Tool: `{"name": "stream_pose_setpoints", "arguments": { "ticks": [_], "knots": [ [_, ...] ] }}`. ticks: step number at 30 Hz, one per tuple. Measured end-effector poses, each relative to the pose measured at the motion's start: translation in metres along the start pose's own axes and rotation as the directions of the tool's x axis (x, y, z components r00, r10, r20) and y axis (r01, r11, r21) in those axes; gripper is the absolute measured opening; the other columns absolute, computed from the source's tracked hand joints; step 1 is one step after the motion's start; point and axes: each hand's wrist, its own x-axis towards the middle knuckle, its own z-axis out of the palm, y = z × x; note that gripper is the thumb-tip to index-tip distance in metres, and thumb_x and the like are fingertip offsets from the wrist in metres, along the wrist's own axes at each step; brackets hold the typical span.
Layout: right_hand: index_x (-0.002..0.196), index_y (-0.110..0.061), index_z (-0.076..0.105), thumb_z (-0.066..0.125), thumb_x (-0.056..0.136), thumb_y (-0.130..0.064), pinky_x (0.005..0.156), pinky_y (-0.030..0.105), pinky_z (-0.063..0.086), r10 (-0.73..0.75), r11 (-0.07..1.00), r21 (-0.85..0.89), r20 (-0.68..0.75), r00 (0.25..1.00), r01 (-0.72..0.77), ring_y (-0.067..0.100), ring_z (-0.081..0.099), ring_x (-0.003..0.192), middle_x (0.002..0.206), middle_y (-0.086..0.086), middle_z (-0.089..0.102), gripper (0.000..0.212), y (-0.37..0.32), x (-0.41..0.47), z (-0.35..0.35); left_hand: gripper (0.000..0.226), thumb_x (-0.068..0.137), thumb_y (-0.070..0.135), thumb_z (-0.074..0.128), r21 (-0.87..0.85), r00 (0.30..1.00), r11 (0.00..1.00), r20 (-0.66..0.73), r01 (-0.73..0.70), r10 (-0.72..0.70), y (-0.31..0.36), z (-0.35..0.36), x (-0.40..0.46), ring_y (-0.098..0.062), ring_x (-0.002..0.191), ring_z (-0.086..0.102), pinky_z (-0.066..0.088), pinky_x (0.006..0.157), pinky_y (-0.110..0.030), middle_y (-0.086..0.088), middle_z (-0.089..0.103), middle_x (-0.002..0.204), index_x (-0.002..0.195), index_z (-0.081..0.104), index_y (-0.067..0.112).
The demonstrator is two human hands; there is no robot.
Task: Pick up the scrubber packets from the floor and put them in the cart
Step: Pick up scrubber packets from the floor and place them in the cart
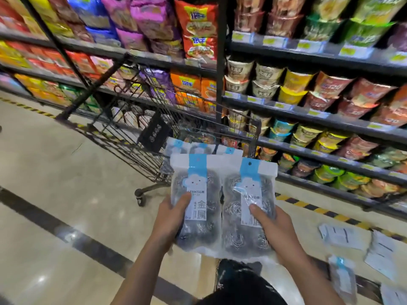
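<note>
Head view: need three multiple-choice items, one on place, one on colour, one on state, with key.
1. Where does the black wire shopping cart stand?
A. Ahead of the hands, beside the snack shelves
B. Behind the person
C. On a shelf

2. What colour is the band at the top of the clear steel-wool scrubber packets?
A. Red
B. Light blue
C. Green

3. What state are the hands in?
A. Both empty
B. Only the right hand holds a packet
C. Left hand and right hand each have a grip on packets

Key: 1 A, the cart stands on the floor in front of the held packets, next to the shelves. 2 B, each packet carries a light blue band. 3 C, a thumb presses on the front of each packet.
</note>
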Motion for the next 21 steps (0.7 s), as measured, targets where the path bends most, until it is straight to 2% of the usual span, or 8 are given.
{"name": "stream_pose_setpoints", "arguments": {
  "ticks": [4, 8, 11, 13, 14, 18, 19, 21],
  "knots": [
    [0.106, -0.023, 0.074, 0.074, 0.093, -0.023, 0.061, 0.014, 0.054, 0.015, 0.999, 0.047, 0.018, 1.000, -0.016, 0.010, 0.077, 0.087, 0.094, -0.005, 0.081, 0.014, -0.021, 0.087, 0.026, 0.020, 0.096, 0.038, 0.070, 0.097, 1.000, 0.995, 0.000, -0.011, 0.011, 0.049, 0.022, 0.078, -0.018, 0.086, 0.078, 0.060, 0.091, -0.046, -0.003, 0.079, 0.095, 0.108, 0.072, 0.021],
    [0.108, -0.029, 0.071, 0.075, 0.092, -0.023, 0.054, 0.008, 0.048, 0.026, 0.999, 0.043, 0.006, 1.000, -0.027, -0.008, 0.071, 0.071, 0.089, -0.013, 0.077, 0.017, -0.051, 0.177, 0.058, 0.034, 0.096, 0.037, 0.070, 0.145, 1.000, 0.989, 0.001, -0.013, 0.013, 0.092, 0.030, 0.167, -0.020, 0.090, 0.079, 0.062, 0.088, -0.046, -0.003, 0.082, 0.102, 0.122, 0.070, 0.014],
    [0.114, -0.028, 0.070, 0.073, 0.093, -0.027, 0.055, 0.006, 0.046, 0.028, 1.000, -0.004, -0.001, 1.000, -0.028, -0.013, 0.068, 0.072, 0.087, -0.016, 0.073, 0.021, -0.068, 0.235, 0.081, 0.063, 0.084, 0.063, 0.072, 0.201, 0.999, 0.980, -0.037, 0.001, 0.006, 0.107, 0.030, 0.241, -0.023, 0.100, 0.077, 0.060, 0.092, -0.050, -0.004, 0.080, 0.112, 0.127, 0.068, 0.017],
    [0.112, -0.021, 0.073, 0.073, 0.093, -0.027, 0.052, 0.003, 0.043, 0.041, 0.998, -0.047, -0.005, 0.999, -0.042, -0.016, 0.065, 0.065, 0.086, -0.013, 0.074, 0.020, -0.075, 0.268, 0.096, 0.071, 0.079, 0.067, 0.073, 0.214, 0.998, 0.977, -0.058, 0.001, 0.011, 0.114, 0.031, 0.279, -0.023, 0.103, 0.076, 0.059, 0.095, -0.050, -0.006, 0.078, 0.116, 0.128, 0.067, 0.016],
    [0.110, -0.021, 0.074, 0.073, 0.093, -0.027, 0.054, 0.004, 0.045, 0.045, 0.997, -0.059, 0.000, 0.999, -0.045, -0.015, 0.065, 0.065, 0.086, -0.012, 0.074, 0.018, -0.074, 0.285, 0.104, 0.067, 0.079, 0.065, 0.073, 0.223, 0.999, 0.975, -0.051, 0.000, 0.012, 0.117, 0.032, 0.299, -0.024, 0.101, 0.076, 0.059, 0.094, -0.050, -0.006, 0.078, 0.113, 0.124, 0.068, 0.015],
    [0.088, -0.028, 0.077, 0.075, 0.089, -0.034, 0.067, 0.027, 0.057, 0.084, 0.986, -0.139, -0.055, 0.995, -0.091, -0.004, 0.072, 0.071, 0.080, -0.012, 0.078, 0.007, -0.058, 0.350, 0.138, 0.069, 0.068, 0.068, 0.070, 0.296, 0.999, 0.955, -0.036, 0.012, -0.002, 0.113, 0.032, 0.386, -0.025, 0.101, 0.074, 0.058, 0.097, -0.052, -0.005, 0.078, 0.107, 0.112, 0.069, 0.016],
    [0.091, -0.025, 0.077, 0.078, 0.087, -0.038, 0.069, 0.029, 0.058, 0.100, 0.984, -0.138, -0.076, 0.992, -0.109, -0.001, 0.073, 0.072, 0.081, -0.010, 0.078, 0.013, -0.051, 0.364, 0.146, 0.071, 0.068, 0.068, 0.070, 0.312, 0.999, 0.950, -0.040, 0.024, -0.013, 0.109, 0.032, 0.405, -0.025, 0.103, 0.073, 0.057, 0.098, -0.050, -0.005, 0.076, 0.110, 0.115, 0.068, 0.015],
    [0.107, -0.017, 0.073, 0.080, 0.077, -0.053, 0.076, 0.040, 0.062, 0.205, 0.966, -0.126, -0.169, 0.964, -0.228, 0.014, 0.076, 0.081, 0.088, -0.003, 0.079, 0.048, -0.025, 0.394, 0.158, 0.068, 0.077, 0.062, 0.071, 0.338, 0.995, 0.937, -0.056, 0.093, -0.079, 0.095, 0.028, 0.445, -0.026, 0.106, 0.070, 0.055, 0.099, -0.044, -0.006, 0.073, 0.114, 0.123, 0.064, 0.013]
  ]
}}
